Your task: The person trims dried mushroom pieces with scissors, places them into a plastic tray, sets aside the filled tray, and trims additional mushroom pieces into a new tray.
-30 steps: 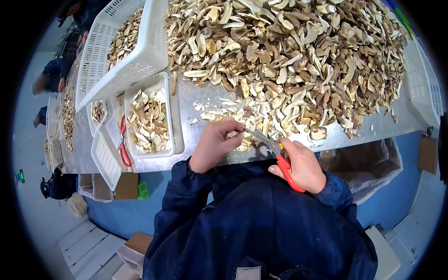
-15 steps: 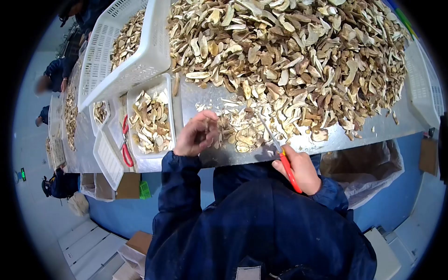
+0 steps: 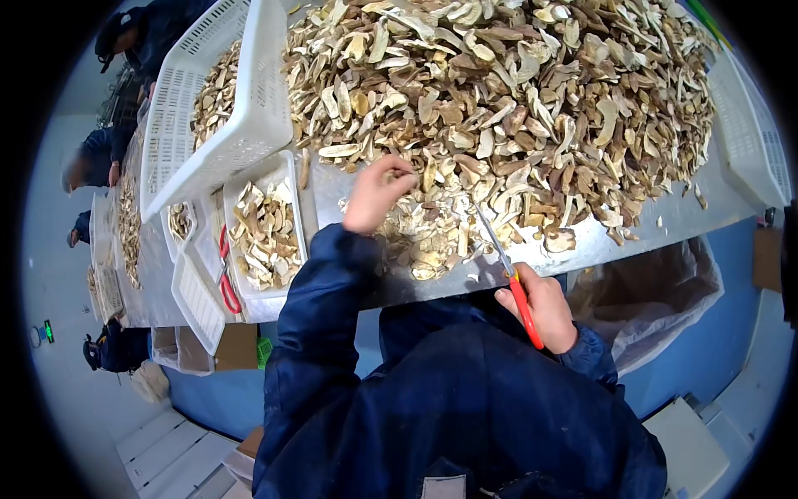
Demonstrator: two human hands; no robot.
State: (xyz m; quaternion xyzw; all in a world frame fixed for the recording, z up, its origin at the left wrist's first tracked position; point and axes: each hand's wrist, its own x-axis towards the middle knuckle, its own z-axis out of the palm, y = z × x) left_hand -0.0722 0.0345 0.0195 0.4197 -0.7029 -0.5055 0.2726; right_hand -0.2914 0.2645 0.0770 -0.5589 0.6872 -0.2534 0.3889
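Observation:
My right hand [image 3: 544, 308] grips a pair of scissors [image 3: 522, 309] by the red handles, its metal blades pointing up and left over the loose slices. My left hand [image 3: 379, 193] has its fingers pinched together at the near edge of a big heap of dried mushroom slices [image 3: 515, 91]. Whatever is between those fingertips is too small to make out. Below and right of the left hand, paler mushroom slices [image 3: 428, 241] lie scattered on the metal table [image 3: 490, 281].
Left of my hands stand a white tray of mushroom slices [image 3: 293, 208] and a tall perforated white basket [image 3: 270, 91]. Another red-handled pair of scissors [image 3: 226, 270] lies by the tray. A lined bin [image 3: 657, 291] sits below the table at right. Co-workers [image 3: 104, 154] are at far left.
My left hand has moved up and right, from beside the loose slices to the heap's edge, and its fingers have come together. The right hand still holds the scissors, slightly shifted.

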